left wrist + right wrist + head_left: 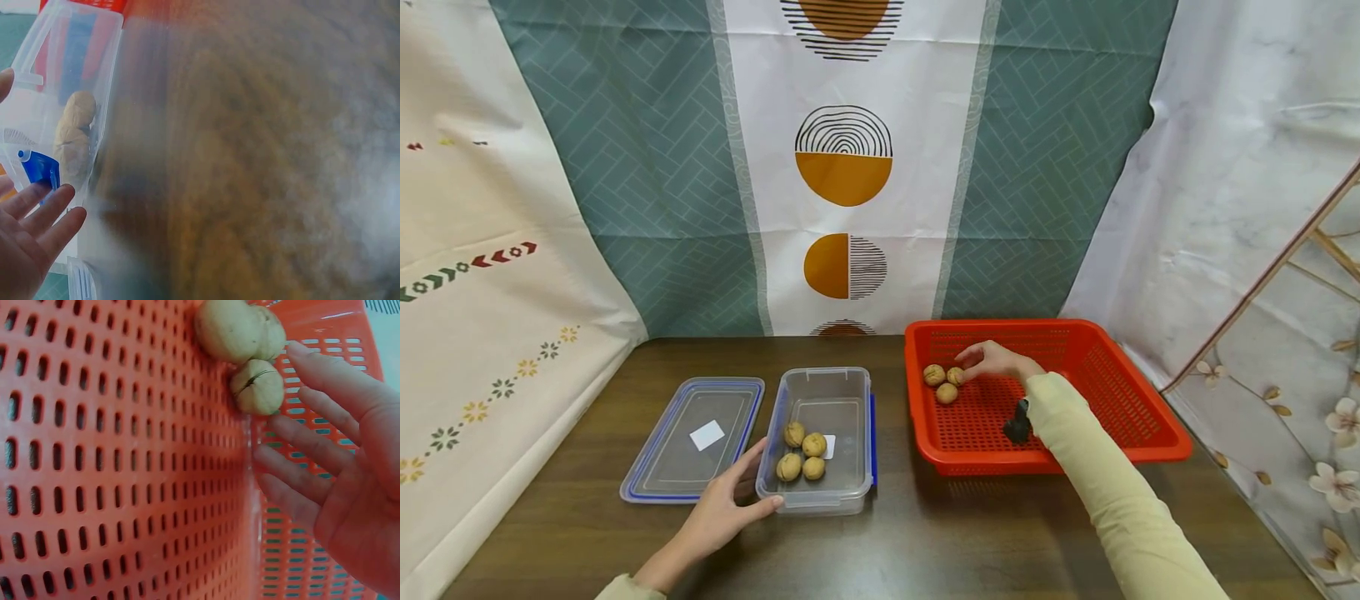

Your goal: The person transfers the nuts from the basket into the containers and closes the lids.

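Observation:
Several walnuts point(814, 444) lie in the near part of a clear plastic container point(842, 500) with a blue side clip. My left hand point(722, 508) is at its left wall, thumb by the near corner and fingers spread along the side. In the left wrist view, the fingertips overlap a blue clip point(41, 169). My right hand point(992, 362) reaches into a red perforated basket point(1120, 454), beside three walnuts point(947, 393) at its left end. In the right wrist view, its loosely extended fingers come right up to one walnut point(257, 387), the palm bare.
A clear lid point(673, 450) with a blue seal and a white label lies left of the container on the brown wooden table point(887, 550). A small black object point(1017, 423) shows by the right wrist. Patterned cloths point(662, 167) hang behind and at both sides.

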`<state>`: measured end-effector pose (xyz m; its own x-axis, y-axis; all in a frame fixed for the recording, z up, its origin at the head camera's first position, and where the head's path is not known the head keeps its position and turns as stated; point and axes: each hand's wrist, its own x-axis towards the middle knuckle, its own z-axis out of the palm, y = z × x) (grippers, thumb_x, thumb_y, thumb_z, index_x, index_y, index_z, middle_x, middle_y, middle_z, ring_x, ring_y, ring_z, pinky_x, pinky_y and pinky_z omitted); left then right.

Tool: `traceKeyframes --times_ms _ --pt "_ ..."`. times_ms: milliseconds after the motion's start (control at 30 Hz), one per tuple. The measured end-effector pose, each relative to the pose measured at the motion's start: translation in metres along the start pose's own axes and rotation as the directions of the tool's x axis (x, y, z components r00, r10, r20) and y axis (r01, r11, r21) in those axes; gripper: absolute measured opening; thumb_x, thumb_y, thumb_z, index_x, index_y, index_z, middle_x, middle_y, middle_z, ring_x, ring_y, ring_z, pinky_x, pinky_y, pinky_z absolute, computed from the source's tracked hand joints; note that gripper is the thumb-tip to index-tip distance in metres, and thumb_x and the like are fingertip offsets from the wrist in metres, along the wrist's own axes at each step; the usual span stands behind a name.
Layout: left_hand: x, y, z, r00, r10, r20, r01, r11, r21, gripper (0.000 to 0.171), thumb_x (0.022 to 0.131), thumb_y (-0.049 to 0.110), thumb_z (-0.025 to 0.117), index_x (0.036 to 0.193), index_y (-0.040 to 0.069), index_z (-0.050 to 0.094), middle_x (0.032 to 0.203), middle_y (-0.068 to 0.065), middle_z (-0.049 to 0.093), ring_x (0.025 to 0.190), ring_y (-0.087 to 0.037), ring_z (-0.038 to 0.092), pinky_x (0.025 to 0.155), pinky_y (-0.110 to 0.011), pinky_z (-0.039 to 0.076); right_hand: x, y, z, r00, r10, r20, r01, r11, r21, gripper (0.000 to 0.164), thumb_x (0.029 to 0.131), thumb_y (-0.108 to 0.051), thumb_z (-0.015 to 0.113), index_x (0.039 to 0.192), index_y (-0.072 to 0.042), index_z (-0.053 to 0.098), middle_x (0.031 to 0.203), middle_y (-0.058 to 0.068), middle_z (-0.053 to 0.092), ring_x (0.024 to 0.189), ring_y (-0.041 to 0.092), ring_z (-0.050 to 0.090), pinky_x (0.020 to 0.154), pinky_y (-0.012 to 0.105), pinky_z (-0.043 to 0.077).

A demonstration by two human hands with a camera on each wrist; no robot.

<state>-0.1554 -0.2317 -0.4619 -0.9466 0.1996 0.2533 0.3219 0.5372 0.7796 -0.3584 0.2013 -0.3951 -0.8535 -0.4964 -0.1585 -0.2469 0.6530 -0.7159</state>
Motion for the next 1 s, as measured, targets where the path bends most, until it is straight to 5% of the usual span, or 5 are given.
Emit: traceKeyframes --times_ms 400,1000 --pt "0.001 -0.002 0.0 1.0 0.001 0.005 -0.001 1.0 -0.012 0.078 0.076 0.026 0.074 0.14 0.009 0.033 0.125 -0.019 0.052 0.106 -0.027 0.056 0.082 -0.029 0.05 0.013 0.014 0.011 0.999 -0.021 -0.032 0.019 0.998 -0.052 0.035 0.081 -0.005 0.065 0.112 0.009 0.057 0.102 0.021 0.063 0.091 0.027 0.06 0.073 0.03 0.05" --pt "0.001 0.0 -0.001 0.998 -0.051 0.023 0.052 0.998 -0.023 0.079 0.076 0.027 0.074 0.141 0.011 0.032 0.126 -0.019 0.051 0.105 -0.029 0.056 0.082 -0.031 0.05 0.013 0.011 0.006 0.999 -0.007 -0.045 0.007 1.0 -0.013 0.029 0.08 0.0 0.064 0.107 0.009 0.059 0.097 0.019 0.064 0.082 0.02 0.06 0.07 0.032 0.051"
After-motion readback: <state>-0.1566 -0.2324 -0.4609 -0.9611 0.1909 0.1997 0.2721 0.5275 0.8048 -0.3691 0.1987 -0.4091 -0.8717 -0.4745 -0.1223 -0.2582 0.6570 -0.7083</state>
